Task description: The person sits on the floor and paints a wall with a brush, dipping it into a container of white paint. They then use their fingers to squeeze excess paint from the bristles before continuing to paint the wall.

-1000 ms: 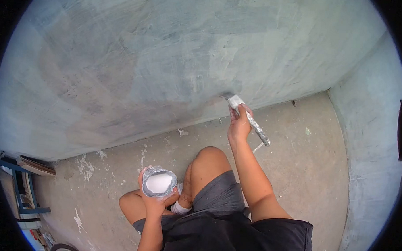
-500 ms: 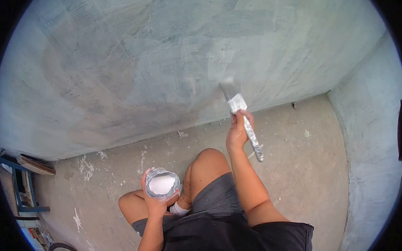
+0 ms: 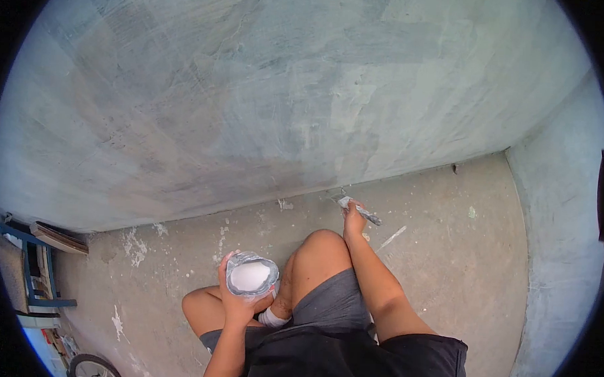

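Note:
My right hand (image 3: 355, 221) is closed round the paint-smeared handle of a paintbrush (image 3: 367, 215). The brush's bristle end points left, low by the foot of the grey-blue wall (image 3: 265, 87); the bristles are blurred, and whether they touch the wall I cannot tell. Closed round the side of a container (image 3: 251, 277), my left hand (image 3: 235, 299) holds it upright beside my bent knee. White paint shows inside the container, and its rim is smeared with grey.
Pale splashes mark the concrete floor (image 3: 458, 274). At the far left are a blue frame (image 3: 52, 303), stacked boards (image 3: 59, 238) and a wheel (image 3: 95, 367). A second wall (image 3: 561, 197) meets the first on the right.
My right hand and the brush have come down from the wall toward its foot, and the brush handle is tilted flatter. My left hand still holds the container.

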{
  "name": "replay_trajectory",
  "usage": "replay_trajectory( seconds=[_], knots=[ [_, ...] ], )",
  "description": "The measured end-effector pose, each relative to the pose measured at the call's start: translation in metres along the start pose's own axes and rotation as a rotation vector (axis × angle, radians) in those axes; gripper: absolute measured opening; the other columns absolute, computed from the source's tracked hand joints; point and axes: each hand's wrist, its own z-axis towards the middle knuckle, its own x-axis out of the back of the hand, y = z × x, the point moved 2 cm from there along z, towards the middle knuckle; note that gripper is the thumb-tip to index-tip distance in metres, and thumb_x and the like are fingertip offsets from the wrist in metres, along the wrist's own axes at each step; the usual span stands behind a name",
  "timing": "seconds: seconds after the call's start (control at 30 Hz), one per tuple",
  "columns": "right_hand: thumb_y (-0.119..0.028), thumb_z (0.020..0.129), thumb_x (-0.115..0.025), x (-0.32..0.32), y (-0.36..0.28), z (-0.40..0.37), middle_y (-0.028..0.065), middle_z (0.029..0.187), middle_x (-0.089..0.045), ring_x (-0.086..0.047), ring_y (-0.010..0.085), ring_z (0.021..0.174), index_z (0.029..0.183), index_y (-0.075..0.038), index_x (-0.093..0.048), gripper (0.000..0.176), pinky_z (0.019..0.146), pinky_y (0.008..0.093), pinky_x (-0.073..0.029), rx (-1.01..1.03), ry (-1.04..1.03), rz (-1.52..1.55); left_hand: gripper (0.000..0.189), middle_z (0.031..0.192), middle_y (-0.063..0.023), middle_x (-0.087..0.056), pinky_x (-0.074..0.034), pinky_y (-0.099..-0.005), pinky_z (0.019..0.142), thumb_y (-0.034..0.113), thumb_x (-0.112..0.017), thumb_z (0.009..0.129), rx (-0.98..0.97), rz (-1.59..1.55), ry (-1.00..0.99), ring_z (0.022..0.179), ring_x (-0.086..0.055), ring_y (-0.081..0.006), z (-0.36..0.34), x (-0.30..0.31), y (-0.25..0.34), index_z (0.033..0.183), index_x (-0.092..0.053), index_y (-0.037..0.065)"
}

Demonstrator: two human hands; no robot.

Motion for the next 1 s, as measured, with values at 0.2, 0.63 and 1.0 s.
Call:
replay_trajectory(
  seconds=[0.2, 0.63, 1.0],
  knots=[
    [-0.009, 0.093, -0.060, -0.041, -0.011, 0.008, 0.0114, 0.107, -0.062, -0.063, 0.0196, 0.096, 0.111, -0.004, -0.058, 0.019, 0.080, 0.0309, -0.053, 0.064, 0.021, 0.232, 0.111, 0.138, -0.0144, -0.047, -0.043, -0.0380, 0.103, 0.011, -0.095, 0.052, 0.006, -0.058, 0.007, 0.122, -0.051, -0.0273, -0.001, 0.003, 0.002, 0.142, -0.032, 0.007],
    [-0.008, 0.095, -0.056, -0.080, -0.174, -0.108, 0.0135, 0.115, -0.056, -0.062, 0.0261, 0.106, 0.114, -0.004, -0.050, 0.020, 0.094, 0.0360, -0.053, 0.256, -0.167, 0.417, 0.110, 0.135, -0.0136, -0.049, -0.044, -0.0375, 0.102, 0.011, -0.096, 0.052, -0.050, -0.102, 0.026, 0.121, -0.051, -0.0266, -0.013, 0.014, 0.002, 0.142, -0.033, 0.006],
    [-0.008, 0.096, -0.055, -0.085, -0.238, -0.157, 0.0151, 0.118, -0.057, -0.062, 0.0265, 0.110, 0.113, -0.003, -0.051, 0.018, 0.098, 0.0414, -0.052, 0.636, -0.285, 0.453, 0.109, 0.132, -0.0104, -0.052, -0.047, -0.0350, 0.099, 0.016, -0.097, 0.053, -0.088, -0.134, 0.080, 0.117, -0.055, -0.0231, -0.028, 0.027, 0.000, 0.142, -0.035, 0.006]
  ],
)
